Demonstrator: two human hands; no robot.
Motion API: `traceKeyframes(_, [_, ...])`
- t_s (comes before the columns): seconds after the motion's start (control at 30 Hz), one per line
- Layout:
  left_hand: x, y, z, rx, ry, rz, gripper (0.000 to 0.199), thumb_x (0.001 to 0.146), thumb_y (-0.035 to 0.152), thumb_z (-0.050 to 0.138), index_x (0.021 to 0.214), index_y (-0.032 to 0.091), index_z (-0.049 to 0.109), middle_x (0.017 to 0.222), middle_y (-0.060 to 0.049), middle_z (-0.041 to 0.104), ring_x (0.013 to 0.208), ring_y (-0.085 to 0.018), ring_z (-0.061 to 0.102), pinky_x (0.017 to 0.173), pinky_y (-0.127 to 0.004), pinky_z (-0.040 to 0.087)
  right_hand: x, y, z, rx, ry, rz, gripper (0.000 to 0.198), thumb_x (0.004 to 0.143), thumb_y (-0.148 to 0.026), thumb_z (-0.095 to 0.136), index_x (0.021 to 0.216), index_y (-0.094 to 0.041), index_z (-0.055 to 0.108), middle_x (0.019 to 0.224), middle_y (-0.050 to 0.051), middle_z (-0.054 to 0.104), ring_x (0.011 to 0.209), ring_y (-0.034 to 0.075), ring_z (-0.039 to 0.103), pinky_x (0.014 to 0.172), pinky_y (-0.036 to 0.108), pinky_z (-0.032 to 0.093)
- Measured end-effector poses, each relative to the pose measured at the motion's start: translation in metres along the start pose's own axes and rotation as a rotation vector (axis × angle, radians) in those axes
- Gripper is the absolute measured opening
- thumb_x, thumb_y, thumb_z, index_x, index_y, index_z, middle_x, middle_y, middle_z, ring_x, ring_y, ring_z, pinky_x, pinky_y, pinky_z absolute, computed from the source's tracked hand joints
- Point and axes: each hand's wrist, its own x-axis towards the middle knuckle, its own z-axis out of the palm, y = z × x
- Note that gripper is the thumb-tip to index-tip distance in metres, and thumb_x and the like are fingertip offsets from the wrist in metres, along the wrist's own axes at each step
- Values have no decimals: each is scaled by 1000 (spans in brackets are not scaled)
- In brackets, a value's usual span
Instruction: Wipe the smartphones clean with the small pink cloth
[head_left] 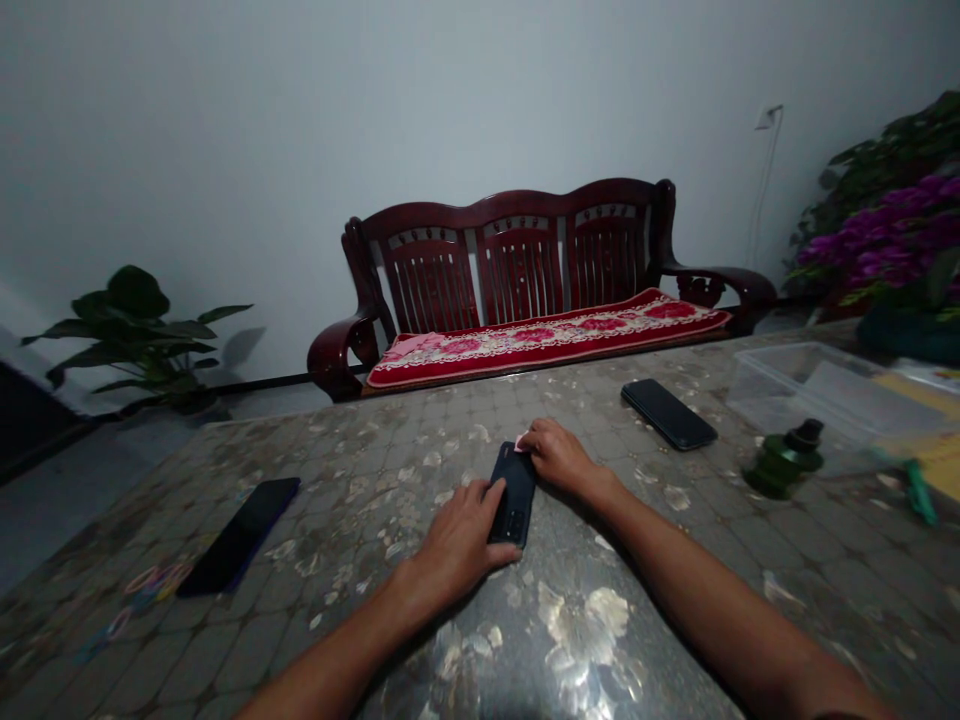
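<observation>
On a floral table [375, 460] facing a bench [520, 239], the left hand [459, 537] grips a phone [519, 487], the right [556, 459] something pink [518, 444].

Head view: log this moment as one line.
left hand: holding face-down phone | right hand: pinching pink piece at phone's far end | table: another phone, green bottle, plastic box

Holding a dark camera-side-up smartphone [519, 487] with the left hand [461, 528], pinching a small pink piece [519, 443] at this smartphone's far end with the right hand [556, 455]; facing a carved wooden bench [517, 262] beyond the smartphone, working between a black phone [669, 414] on that smartphone's right and a purple-edged phone [241, 535] on its left.
</observation>
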Motion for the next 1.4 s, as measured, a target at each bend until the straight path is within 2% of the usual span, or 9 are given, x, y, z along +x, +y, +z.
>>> traceKeyframes(0.13, [-9,-14,4,-69,-64,108,80,80,38,82,149,24,45,158,-16,40,146,-35,38,118,-49,35,1,2,2,-3,-11,-10,30,92,-9,53,105,-20,77,99,9,66,102,20,57,87,27,41])
traceKeyframes(0.23, [-9,-24,5,-128,-95,210,77,84,33,79,151,23,43,161,-15,35,151,-33,29,122,-51,29,1,2,1,-8,-13,-14,27,94,-12,54,106,-20,77,100,8,66,101,20,57,87,27,41])
traceKeyframes(0.33, [-6,-30,7,-168,-67,285,68,87,29,76,149,24,48,158,-14,40,150,-31,32,121,-50,32,2,0,0,-27,-19,-17,23,97,-15,55,106,-19,76,101,8,66,101,19,57,86,26,40])
traceKeyframes(0.43, [-5,-30,9,-176,-23,299,58,90,25,71,145,23,53,155,-13,46,146,-30,38,121,-48,35,2,-6,-2,-58,-37,-33,23,100,-19,54,106,-18,76,101,8,66,100,19,57,84,26,40])
traceKeyframes(0.63, [-4,-27,9,-149,-28,291,55,90,24,71,143,19,55,152,-15,49,144,-31,42,120,-46,36,-1,-15,-1,-63,-72,-162,20,99,-19,56,102,-20,75,94,6,66,94,18,58,79,26,39])
traceKeyframes(0.9, [-3,-29,18,-140,31,320,51,90,26,71,139,19,57,150,-15,52,142,-31,46,119,-47,38,5,-15,9,-61,25,-70,19,99,-20,56,103,-19,75,97,7,66,97,20,58,83,27,41])
traceKeyframes(1.13, [-2,-30,23,-95,73,362,51,88,27,75,136,18,59,146,-16,56,138,-32,50,116,-46,43,2,-18,2,6,-90,-143,19,94,-12,58,96,-19,75,91,5,66,91,17,60,79,24,42])
traceKeyframes(1.3, [-1,-29,22,-88,101,369,49,86,26,77,131,19,61,143,-15,59,137,-32,52,114,-44,44,8,-16,8,-61,36,-51,20,97,-15,56,94,-17,75,93,8,65,93,19,59,80,26,43])
traceKeyframes(1.4, [0,-27,22,-91,97,367,47,86,26,77,129,17,62,140,-15,60,136,-32,52,114,-44,44,9,-16,12,-29,45,-69,18,95,-15,58,97,-17,75,94,8,65,94,20,59,82,27,44])
